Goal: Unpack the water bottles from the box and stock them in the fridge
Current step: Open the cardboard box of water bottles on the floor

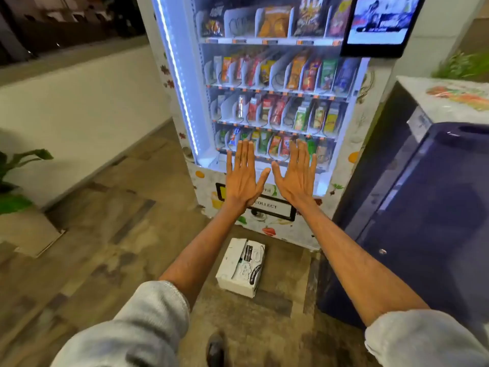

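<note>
Bare hands raised flat, left hand (242, 178), right hand (297, 180), fingers straight

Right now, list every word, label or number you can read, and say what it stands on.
"COLLECT": pick-up flap of the vending machine.
Sign above the flap: mostly hidden, unreadable.
Screen: blurred, unreadable.
Snack packets, shelf price tags: too small and blurred.
Cardboard box on the floor: print too blurred.
</note>
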Demonstrator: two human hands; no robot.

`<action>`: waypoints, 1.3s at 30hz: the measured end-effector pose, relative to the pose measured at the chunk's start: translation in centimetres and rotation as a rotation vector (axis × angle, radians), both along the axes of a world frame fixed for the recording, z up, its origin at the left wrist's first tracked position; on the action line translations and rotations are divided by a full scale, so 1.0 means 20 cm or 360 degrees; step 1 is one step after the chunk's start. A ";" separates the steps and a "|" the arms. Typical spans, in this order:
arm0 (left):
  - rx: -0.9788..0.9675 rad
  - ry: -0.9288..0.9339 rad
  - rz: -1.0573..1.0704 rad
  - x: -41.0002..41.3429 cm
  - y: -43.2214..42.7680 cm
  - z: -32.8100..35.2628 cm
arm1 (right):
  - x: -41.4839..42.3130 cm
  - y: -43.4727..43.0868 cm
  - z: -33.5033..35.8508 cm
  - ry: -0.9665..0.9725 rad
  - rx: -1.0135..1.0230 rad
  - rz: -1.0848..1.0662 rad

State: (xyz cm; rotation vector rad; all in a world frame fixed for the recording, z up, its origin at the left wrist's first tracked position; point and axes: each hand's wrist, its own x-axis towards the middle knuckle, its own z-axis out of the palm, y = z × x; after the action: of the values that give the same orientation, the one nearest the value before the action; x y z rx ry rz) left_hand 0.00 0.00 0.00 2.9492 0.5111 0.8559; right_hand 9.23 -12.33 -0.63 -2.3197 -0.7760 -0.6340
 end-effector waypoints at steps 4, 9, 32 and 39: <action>-0.0127 0.0137 0.0090 0.06 0.22 -0.18 | 0.03 0.20 -0.22 0.0145 -0.0141 -0.0024; -0.0171 0.0289 0.0031 0.21 0.54 -0.45 | 0.16 0.49 -0.52 0.0211 -0.0199 -0.0087; -0.0439 0.0365 0.0107 0.19 1.03 -2.65 | 0.23 1.01 -2.77 0.0448 -0.0156 0.0006; -0.0510 0.0401 0.0172 0.29 0.94 -3.20 | 0.30 0.95 -3.36 0.0606 -0.0177 0.0015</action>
State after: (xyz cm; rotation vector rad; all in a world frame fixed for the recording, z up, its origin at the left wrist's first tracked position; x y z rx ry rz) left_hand 5.88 18.82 -63.94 2.7600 0.7469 0.3634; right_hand 15.27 6.66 -67.79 -2.4319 -0.6542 -0.1361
